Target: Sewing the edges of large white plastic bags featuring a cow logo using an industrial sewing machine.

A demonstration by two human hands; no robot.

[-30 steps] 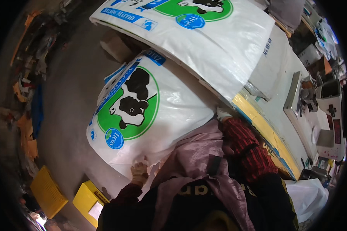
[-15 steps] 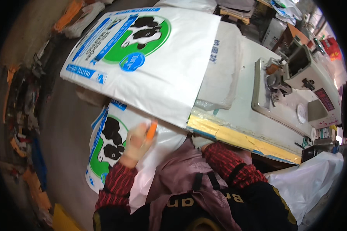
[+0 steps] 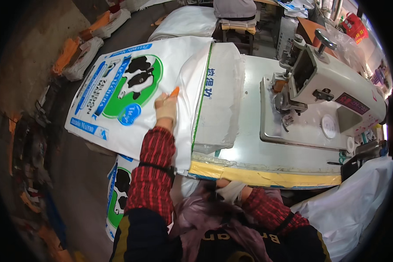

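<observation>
Looks like a sewing workshop. Shows this in a sewing machine (image 3: pixel 327 81) on the table (image 3: pixel 249 160) ahead and right of the right hand (image 3: pixel 232 192), with scissors (image 3: pixel 343 156) close by; in a printed sack (image 3: pixel 183 72) under the left hand (image 3: pixel 166 109), another sack (image 3: pixel 121 192) below and left of that hand, a white stack (image 3: pixel 187 22) beyond it, and piled bundles (image 3: pixel 84 56) farther left.

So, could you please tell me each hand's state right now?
Left hand: closed on the printed sack.
Right hand: by the table edge; grip unclear.
</observation>
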